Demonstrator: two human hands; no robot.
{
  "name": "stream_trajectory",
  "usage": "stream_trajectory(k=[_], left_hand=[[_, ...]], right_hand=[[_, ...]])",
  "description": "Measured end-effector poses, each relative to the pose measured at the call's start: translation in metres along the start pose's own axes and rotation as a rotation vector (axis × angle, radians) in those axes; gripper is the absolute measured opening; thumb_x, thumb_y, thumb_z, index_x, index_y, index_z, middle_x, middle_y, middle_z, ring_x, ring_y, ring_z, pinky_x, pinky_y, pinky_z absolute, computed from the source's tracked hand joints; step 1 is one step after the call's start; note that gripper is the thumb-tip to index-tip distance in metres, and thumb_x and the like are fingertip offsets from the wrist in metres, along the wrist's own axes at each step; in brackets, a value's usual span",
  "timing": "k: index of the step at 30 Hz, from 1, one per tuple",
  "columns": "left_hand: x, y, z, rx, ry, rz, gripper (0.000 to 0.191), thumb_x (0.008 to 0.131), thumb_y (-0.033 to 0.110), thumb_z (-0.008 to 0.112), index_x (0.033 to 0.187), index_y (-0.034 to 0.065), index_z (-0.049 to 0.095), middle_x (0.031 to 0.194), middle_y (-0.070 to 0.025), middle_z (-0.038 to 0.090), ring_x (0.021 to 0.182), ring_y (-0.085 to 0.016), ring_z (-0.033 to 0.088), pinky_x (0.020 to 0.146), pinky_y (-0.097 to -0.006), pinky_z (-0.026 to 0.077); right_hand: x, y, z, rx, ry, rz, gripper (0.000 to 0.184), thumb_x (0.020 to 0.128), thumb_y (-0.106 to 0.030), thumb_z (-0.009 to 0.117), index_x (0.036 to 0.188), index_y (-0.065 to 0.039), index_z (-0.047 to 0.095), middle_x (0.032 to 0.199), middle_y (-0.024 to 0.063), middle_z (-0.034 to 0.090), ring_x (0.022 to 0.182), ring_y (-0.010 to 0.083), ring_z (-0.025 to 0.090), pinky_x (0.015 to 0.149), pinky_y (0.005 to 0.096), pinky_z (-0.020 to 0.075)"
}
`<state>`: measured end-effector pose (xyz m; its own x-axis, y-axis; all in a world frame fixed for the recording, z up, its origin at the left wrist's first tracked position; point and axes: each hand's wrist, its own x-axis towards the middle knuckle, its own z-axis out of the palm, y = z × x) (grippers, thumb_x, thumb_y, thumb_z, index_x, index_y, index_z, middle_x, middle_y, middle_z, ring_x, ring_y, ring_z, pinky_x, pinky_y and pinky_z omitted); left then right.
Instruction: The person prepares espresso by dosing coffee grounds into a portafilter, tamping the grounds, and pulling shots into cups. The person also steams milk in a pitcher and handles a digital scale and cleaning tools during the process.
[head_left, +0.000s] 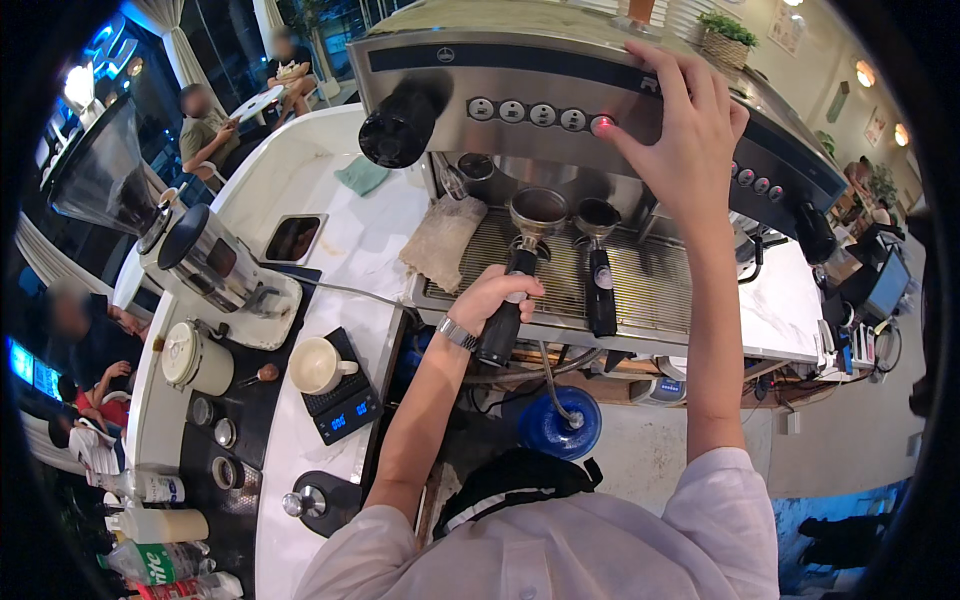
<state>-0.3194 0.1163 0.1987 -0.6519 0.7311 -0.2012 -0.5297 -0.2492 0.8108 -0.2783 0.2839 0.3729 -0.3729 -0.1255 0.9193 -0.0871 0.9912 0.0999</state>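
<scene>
My left hand (491, 300) is wrapped around the black handle of a portafilter (538, 214), whose metal basket is over the drip grate (487, 251) of an espresso machine (465, 75). Coffee-brown colour shows inside that basket. High on the front panel, my right hand (694, 142) has its thumb at the red-lit button (602, 125), the last in a row of several. Its fingers are spread up to the machine's top edge and hold nothing. A second portafilter (600, 277) rests on the grate just right of the first.
A beige cloth (444, 240) lies on the grate's left end. Left stand a coffee grinder (217, 255), a cup (315, 365) on a digital scale (349, 409), a tamper (306, 502) and bottles (154, 564). A blue water jug (559, 424) is below. Seated people (206, 135) are beyond the counter.
</scene>
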Motion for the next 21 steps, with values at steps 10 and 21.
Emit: stream_trajectory(k=[10, 21], left_hand=[[0.0035, -0.0019, -0.0005, 0.011, -0.002, -0.008, 0.012, 0.074, 0.004, 0.059, 0.081, 0.0006, 0.050, 0.062, -0.0025, 0.049, 0.049, -0.008, 0.046, 0.044, -0.0219, 0.039], [-0.0005, 0.0020, 0.0006, 0.077, 0.042, 0.015, 0.009, 0.073, 0.004, 0.058, 0.076, 0.0019, 0.051, 0.057, -0.0025, 0.049, 0.047, -0.009, 0.047, 0.045, -0.0225, 0.039]], right_hand=[[-0.0014, 0.0083, 0.0048, -0.012, 0.040, -0.048, 0.062, 0.053, -0.026, 0.076, 0.109, -0.018, 0.051, 0.098, 0.0000, 0.050, 0.095, 0.0188, 0.046, 0.076, 0.0346, 0.0305], [-0.0025, 0.0068, 0.0028, -0.014, -0.008, 0.004, 0.066, 0.052, -0.026, 0.077, 0.113, -0.021, 0.051, 0.103, 0.0007, 0.050, 0.100, 0.0198, 0.045, 0.083, 0.0352, 0.0293]])
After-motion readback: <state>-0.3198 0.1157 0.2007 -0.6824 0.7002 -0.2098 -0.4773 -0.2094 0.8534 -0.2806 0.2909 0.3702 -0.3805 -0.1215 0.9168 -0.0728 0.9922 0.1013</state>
